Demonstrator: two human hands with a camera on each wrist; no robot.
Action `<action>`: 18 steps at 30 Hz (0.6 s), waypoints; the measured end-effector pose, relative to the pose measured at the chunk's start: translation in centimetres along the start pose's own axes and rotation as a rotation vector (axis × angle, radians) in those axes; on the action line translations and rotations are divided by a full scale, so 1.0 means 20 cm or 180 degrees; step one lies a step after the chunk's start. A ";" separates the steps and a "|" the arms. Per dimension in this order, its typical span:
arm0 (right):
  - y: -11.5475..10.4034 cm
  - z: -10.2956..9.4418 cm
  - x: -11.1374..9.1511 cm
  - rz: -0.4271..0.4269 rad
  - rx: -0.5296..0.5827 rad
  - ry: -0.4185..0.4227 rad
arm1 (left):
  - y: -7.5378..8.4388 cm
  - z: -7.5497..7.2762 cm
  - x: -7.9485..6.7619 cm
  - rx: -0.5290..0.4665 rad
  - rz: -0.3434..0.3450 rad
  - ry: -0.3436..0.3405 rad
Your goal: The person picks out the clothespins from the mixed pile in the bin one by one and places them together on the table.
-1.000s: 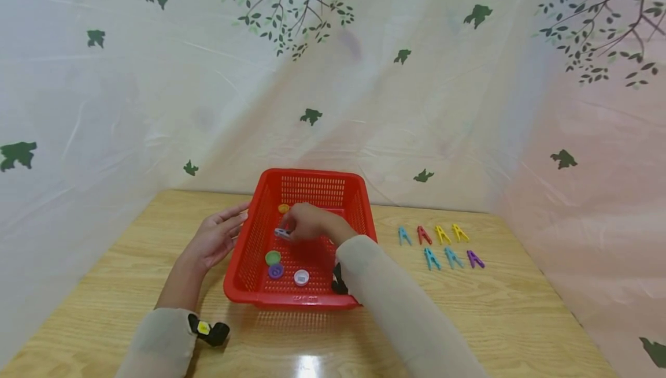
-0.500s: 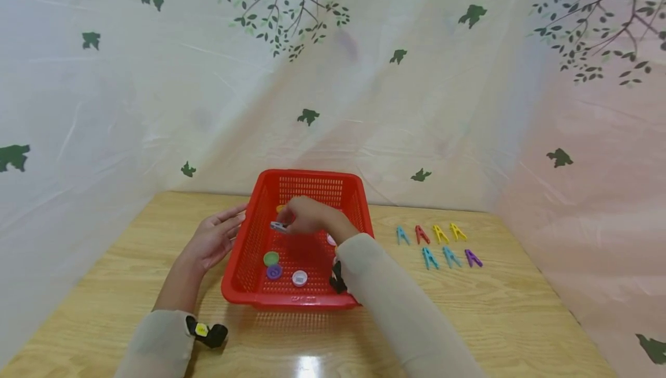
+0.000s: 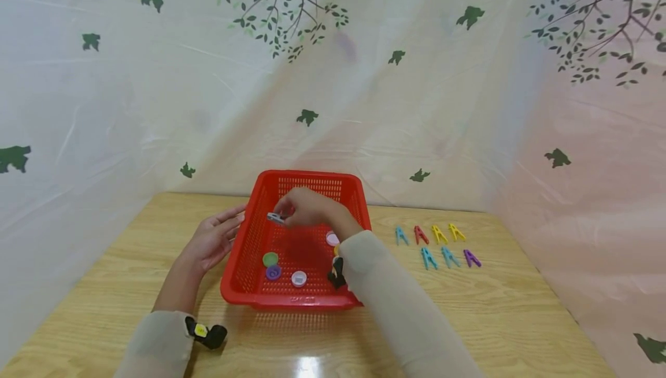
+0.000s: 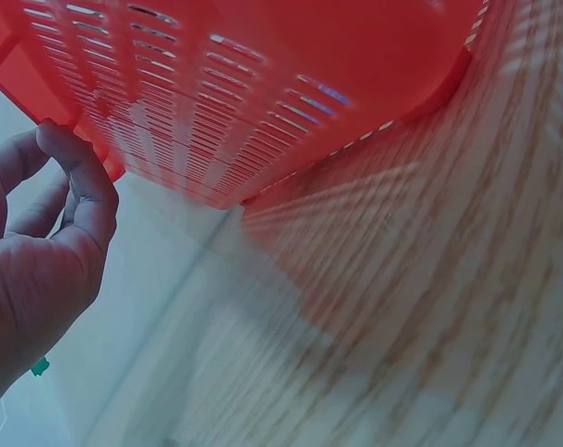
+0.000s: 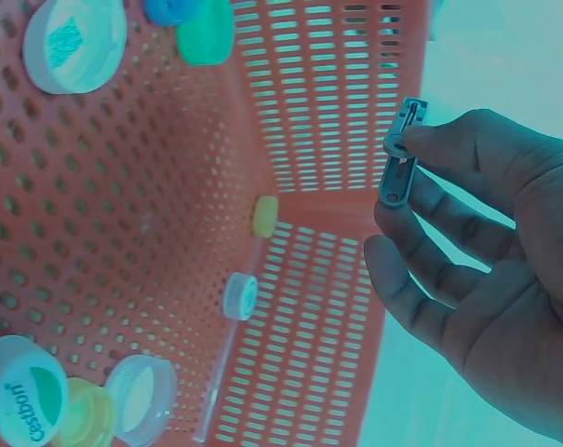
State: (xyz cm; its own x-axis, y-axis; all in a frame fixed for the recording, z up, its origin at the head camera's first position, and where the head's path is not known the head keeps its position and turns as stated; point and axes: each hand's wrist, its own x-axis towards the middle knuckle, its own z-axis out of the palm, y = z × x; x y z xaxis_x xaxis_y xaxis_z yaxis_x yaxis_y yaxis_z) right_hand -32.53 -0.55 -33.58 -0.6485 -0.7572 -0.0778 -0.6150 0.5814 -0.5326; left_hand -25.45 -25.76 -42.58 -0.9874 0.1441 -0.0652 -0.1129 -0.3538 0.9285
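Observation:
My right hand [image 3: 304,209] is over the red plastic basket [image 3: 291,300] and pinches a small grey nail clipper [image 5: 402,158] between thumb and fingers. In the head view the nail clipper shows near the basket's left wall, raised above its floor. My left hand [image 3: 210,240] is outside that wall, with its fairly straight fingers reaching the rim. The left wrist view shows those fingertips [image 4: 50,130] right at the rim. On the basket floor lie a green cap [image 3: 270,259], a purple cap [image 3: 273,273], a white cap [image 3: 299,278] and a pale pink cap [image 3: 332,238].
More caps, including a yellow cap [image 5: 265,216] and a printed white cap [image 5: 22,396], show in the right wrist view. Right of the basket, several coloured clothespins [image 3: 428,258] lie in two rows on the wooden table [image 3: 468,320]. A patterned cloth [image 3: 354,135] hangs behind.
My right hand has risen from lower in the basket and shifted slightly left, carrying the nail clipper. My left hand stays at the rim.

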 end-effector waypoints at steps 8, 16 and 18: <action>-0.03 -0.05 -0.03 -0.0041 -0.0051 0.0046 | 0.00 0.00 0.00 -0.0045 -0.0004 -0.0003; -0.04 -0.11 -0.07 0.0021 0.0012 0.0142 | -0.01 0.00 0.00 -0.0118 -0.0003 -0.0038; -0.05 -0.13 -0.09 0.0038 0.0064 0.0167 | -0.01 -0.01 0.00 -0.0114 -0.0001 -0.0035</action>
State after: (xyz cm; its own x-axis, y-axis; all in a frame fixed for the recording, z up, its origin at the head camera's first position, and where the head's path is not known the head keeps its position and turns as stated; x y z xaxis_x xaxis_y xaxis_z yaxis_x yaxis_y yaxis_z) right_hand -31.97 1.04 -30.74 -0.6786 -0.7334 -0.0402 -0.5984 0.5838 -0.5487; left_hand -25.54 -25.81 -42.76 -0.9861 0.1543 -0.0614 -0.1174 -0.3865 0.9148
